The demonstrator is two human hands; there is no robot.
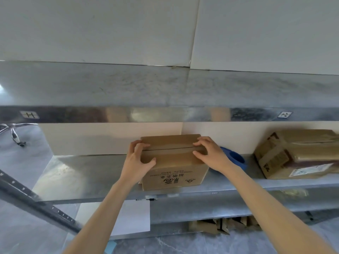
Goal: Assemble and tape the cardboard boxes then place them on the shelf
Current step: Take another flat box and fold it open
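A small brown cardboard box (174, 167) with black printing on its near face stands on the middle metal shelf (82, 173). Its top flaps are closed, with a seam across the top. My left hand (137, 162) grips the box's upper left corner, fingers on top and thumb on the near face. My right hand (211, 154) holds the upper right corner the same way. Behind my right wrist lies a blue tape dispenser (236, 159), partly hidden.
A larger taped cardboard box (297, 154) sits on the same shelf at the right. The upper shelf (165, 88) hangs just above. Flattened cardboard pieces (223, 226) lie on the lowest level. A slanted metal upright (36, 200) crosses the lower left, and a chair base (14, 132) stands at far left.
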